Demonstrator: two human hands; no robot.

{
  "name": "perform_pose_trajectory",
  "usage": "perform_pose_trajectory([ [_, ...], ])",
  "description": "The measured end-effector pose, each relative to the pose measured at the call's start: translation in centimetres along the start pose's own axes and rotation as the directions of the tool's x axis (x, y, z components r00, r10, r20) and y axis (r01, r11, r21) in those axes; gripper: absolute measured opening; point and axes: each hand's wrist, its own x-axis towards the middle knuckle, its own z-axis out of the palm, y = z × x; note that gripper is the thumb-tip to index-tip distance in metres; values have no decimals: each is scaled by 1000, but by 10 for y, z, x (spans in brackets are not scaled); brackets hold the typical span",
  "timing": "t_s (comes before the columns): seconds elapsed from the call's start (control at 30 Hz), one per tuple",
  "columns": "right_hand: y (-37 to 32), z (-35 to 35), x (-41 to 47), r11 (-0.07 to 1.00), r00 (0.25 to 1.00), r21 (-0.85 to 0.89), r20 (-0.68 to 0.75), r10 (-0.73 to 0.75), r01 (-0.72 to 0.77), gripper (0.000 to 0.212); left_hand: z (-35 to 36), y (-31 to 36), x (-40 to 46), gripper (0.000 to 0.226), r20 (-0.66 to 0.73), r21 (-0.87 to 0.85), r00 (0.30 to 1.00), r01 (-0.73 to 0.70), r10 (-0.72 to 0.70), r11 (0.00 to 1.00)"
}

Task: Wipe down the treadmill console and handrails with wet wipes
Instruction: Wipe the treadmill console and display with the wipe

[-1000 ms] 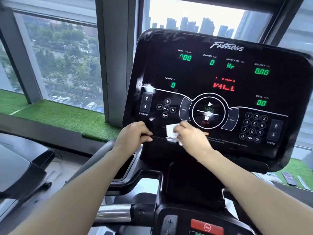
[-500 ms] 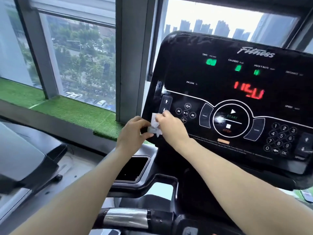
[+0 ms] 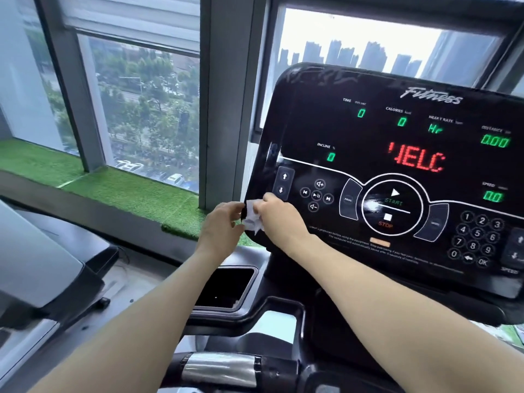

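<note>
Crumpled white wipe point(image 3: 253, 217) shifted to console point(image 3: 368, 131) corner

Two hands meet at one crumpled wet wipe point(image 3: 253, 218). Right of them stands one console point(image 3: 354, 131) with six green readouts, one red display, ten number keys.

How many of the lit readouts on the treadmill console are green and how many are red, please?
Green readouts: 6 (time, calories, heart rate, distance, incline, speed)
Red readouts: 1
Total: 7
</note>
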Motion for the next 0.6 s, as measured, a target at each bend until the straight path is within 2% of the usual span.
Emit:
perform_pose_trajectory([
  [0.13, -14, -4, 30, 999, 994, 20, -104, 35, -33, 24, -4, -2, 4, 47, -10, -73, 999, 49, -49, 996],
  [0.23, -17, -10, 40, 996, 953, -16, -293, 77, -86, 20, -8, -1, 9, 47, -25, -97, 998, 50, -53, 994],
  [0.27, -19, -9, 38, 996, 952, -16, -296, 81, -89, 20, -8, -1, 10, 46, -25, -94, 998, 48, -51, 994],
  [0.4, -27, 6, 8, 998, 996, -47, -81, -34, 30, 30, -7, -7, 2, 44, -8, -47, 999, 47, -48, 998],
  [0.43, -26, 8, 5, 996, 993, -71, -107, -56, 49, 32, -6, -9, 0, 43, -5, -39, 999, 53, -53, 998],
  [0.5, -21, 13, 12, 994, 995, -73, -63, -83, 78, 21, -5, -10, -4, 42, 4, -38, 997, 74, -74, 997],
  [0.6, -14, 0, 35, 1000, 991, -17, -135, 8, -11, 30, -7, -8, -4, 41, 11, -90, 995, 102, -102, 991],
])
